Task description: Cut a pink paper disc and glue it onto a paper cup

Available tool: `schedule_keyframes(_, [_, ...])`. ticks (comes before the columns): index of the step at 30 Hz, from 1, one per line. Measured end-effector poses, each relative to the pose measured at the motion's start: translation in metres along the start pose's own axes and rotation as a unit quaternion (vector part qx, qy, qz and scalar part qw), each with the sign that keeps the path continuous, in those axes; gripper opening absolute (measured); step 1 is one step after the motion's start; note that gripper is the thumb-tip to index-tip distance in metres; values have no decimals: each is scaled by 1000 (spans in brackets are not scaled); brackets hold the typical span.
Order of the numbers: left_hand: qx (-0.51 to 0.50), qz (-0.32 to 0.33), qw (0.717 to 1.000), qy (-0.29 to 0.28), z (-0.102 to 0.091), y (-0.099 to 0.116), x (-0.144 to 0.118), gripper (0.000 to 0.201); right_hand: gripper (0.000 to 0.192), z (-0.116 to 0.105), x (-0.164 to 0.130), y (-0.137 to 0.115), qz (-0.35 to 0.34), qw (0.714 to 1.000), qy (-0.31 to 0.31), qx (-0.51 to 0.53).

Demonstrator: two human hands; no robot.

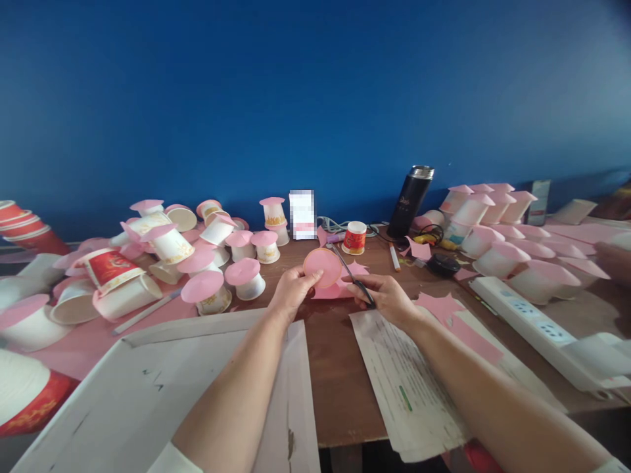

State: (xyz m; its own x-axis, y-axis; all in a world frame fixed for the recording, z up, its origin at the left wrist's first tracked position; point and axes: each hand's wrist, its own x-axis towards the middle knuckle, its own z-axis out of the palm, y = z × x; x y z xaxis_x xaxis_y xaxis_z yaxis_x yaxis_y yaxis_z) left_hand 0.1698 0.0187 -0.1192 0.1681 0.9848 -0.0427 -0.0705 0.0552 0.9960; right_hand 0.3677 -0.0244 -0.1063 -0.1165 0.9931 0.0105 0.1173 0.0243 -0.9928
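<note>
My left hand [292, 288] holds up a round pink paper disc [322, 267] by its lower left edge. My right hand [387, 295] grips a pair of dark-handled scissors [351, 274], whose blades point up and left against the disc's right edge. Under both hands lies a pink paper offcut [340, 289] on the brown wooden table [340, 374]. A small red and white paper cup [354, 237] stands upright just behind the disc.
Several white paper cups capped with pink discs [207, 292] crowd the left side, and more [497, 217] lie at the right. A black thermos [410, 200], a white power strip [537, 325], printed sheets [404, 381], grey cardboard [162, 387] and pink scraps [453, 322] surround the hands.
</note>
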Motion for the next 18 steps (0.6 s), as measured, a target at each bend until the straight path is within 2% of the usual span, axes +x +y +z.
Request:
schedule_keyframes(6, [4, 8, 1000, 8, 0, 2, -1, 37, 55, 0, 1, 3, 14, 1000, 11, 13])
schedule_keyframes(12, [-26, 7, 1000, 4, 2, 3, -1, 37, 55, -3, 0, 4, 15, 999, -14, 29])
schedule_keyframes(18, [-15, 10, 1000, -6, 2, 1, 0, 38, 55, -4, -1, 5, 12, 1000, -13, 23])
